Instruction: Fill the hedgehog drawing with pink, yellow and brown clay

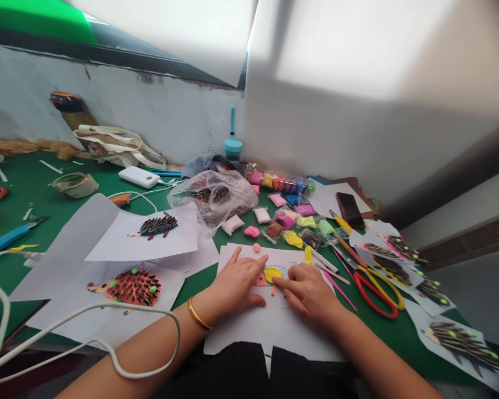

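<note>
I have the left hand [240, 280] spread loose and flat on the white paper [233, 331], gripping nothing, its fingertips by the pink clay head of the drawing [285, 270]; the right hand [310, 291] comes in from the other side, index finger straight out and touching the yellow clay [273, 274], which lies on the drawing between both hands; a yellow strip [308, 255] pokes up behind the right knuckles, and I cannot tell whether those curled fingers grasp it; beyond, a pink ball [256, 248] sits near the paper's top edge; scissors [362, 270] lie to the right on the green surface [199, 284].
</note>
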{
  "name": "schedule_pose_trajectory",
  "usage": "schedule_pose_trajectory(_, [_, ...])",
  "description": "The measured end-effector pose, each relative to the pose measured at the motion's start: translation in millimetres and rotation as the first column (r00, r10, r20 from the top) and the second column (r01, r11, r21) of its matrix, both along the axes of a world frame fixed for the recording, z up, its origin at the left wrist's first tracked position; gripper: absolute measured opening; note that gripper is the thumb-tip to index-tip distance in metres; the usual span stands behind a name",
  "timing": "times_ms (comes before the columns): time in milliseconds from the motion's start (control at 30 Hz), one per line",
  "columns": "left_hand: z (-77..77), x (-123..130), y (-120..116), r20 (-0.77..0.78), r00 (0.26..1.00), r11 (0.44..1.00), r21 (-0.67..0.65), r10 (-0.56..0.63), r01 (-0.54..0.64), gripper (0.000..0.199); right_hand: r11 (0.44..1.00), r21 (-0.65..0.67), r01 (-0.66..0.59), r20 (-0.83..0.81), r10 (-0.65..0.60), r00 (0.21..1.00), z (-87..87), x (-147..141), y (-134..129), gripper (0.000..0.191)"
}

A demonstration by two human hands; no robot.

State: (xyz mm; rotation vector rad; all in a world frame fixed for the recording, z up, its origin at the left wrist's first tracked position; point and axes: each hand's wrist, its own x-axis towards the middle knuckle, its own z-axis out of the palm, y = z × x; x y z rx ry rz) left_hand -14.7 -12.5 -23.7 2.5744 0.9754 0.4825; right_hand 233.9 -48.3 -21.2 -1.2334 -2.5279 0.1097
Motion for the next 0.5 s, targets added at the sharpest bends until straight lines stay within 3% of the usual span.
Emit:
schedule_pose_trajectory(300, [2.3, 1, 0, -0.020, 1.000, 1.000, 0.007, 0.013, -0.013, 0.097, 0.998, 0.036, 0.056, 0.019, -0.057, 0.998, -3.5, 14, -6, 0.038])
schedule_pose_trajectory(500, [0.7, 1, 0, -0.018, 1.000, 1.000, 0.004, 0.018, -0.018, 0.097, 0.996, -0.090, 0.015, -0.154, -0.029, 0.988, -0.9, 22, -1, 0.040])
